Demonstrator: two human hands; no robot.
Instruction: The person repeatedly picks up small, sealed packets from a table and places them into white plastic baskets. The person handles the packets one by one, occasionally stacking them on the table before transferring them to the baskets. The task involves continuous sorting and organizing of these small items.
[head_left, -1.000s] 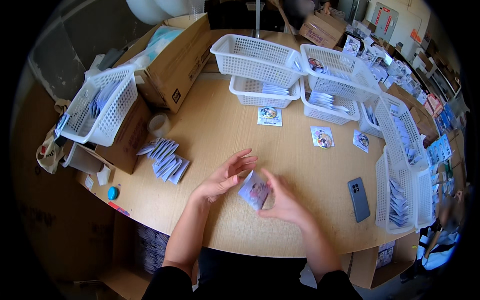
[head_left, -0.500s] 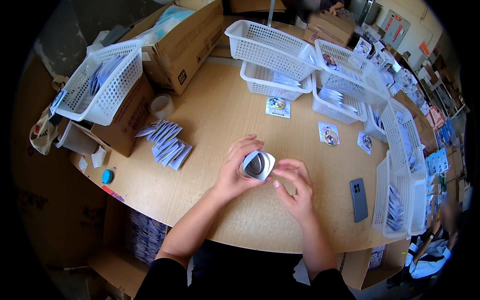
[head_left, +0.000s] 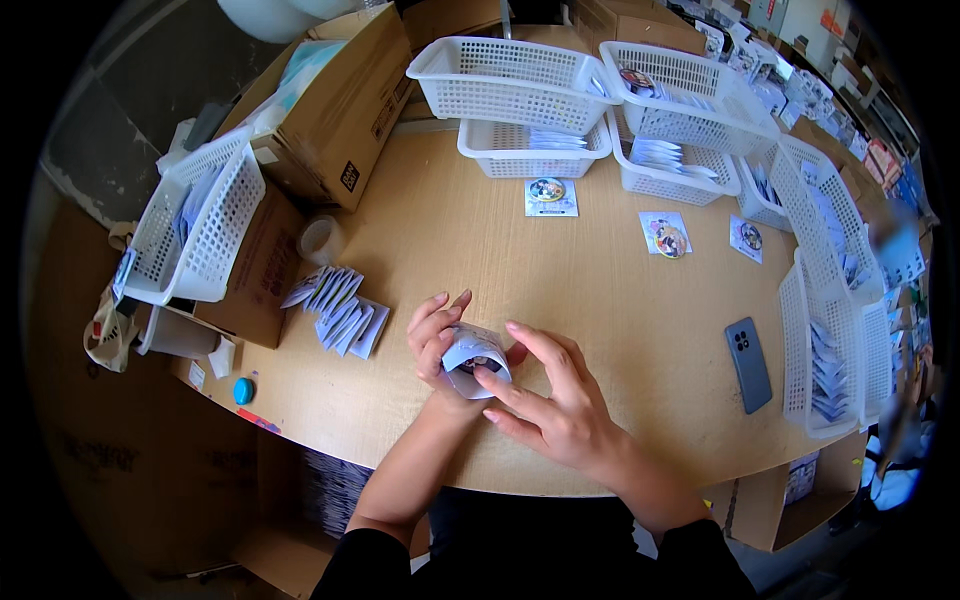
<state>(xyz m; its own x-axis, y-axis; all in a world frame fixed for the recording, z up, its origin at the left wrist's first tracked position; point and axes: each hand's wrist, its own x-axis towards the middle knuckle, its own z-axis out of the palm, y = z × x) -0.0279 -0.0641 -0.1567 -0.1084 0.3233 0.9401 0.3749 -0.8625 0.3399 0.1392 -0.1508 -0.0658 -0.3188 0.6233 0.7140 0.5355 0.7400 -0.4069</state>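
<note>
My left hand [head_left: 437, 345] is closed around a small white printed paper pouch [head_left: 468, 345], squeezed so its mouth gapes toward me. Inside the mouth a round badge [head_left: 480, 363] is partly visible, its coloured picture side showing; a finger covers some of it. My right hand [head_left: 560, 405] has its fingers apart, with one fingertip at the pouch's mouth by the badge and another finger stretched over its side. To the left of my hands, several similar pouches [head_left: 345, 322] lie in an overlapping pile on the table.
White perforated baskets [head_left: 510, 85] with pouches stand stacked at the back and down the right side [head_left: 820, 350]. Sample cards with badges [head_left: 551, 198] lie before them. A phone [head_left: 748, 365] is at right; a tape roll [head_left: 321, 240], blue cap [head_left: 243, 390] and cardboard box [head_left: 340, 120] at left.
My left hand has tilted the pouch toward me and shifted it left and down. My right fingers have come to its mouth. The badge now shows its picture instead of its dark back.
</note>
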